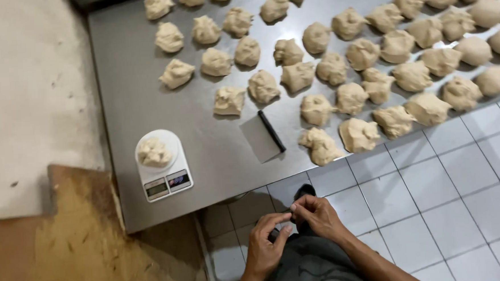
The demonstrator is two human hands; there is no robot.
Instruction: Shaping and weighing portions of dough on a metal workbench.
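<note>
Head view: both hands meet below the counter point(145, 106) edge, left hand point(265, 243) and right hand point(318, 214) with fingertips pinched together. Dough lumps point(317, 109), a scraper point(264, 136) and a scale point(161, 165) lie above.

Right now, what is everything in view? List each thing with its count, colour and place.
Dough pieces: several dozen, too many to count exactly, pale beige, spread in rough rows over the far and right parts of the table.
Dough piece on scale: one, pale beige, on the scale's round platform.
Kitchen scale: one, white with a small display, near the table's front left edge.
Bench scraper: one, steel blade with a black handle, flat on the table between scale and dough.
Table: one, grey steel, filling the upper middle.
Floor tiles: white, lower right.
Board: one, brown, lower left.
Left hand: one, bottom centre, fingertips touching the right hand.
Right hand: one, bottom centre, holding nothing visible.
</note>
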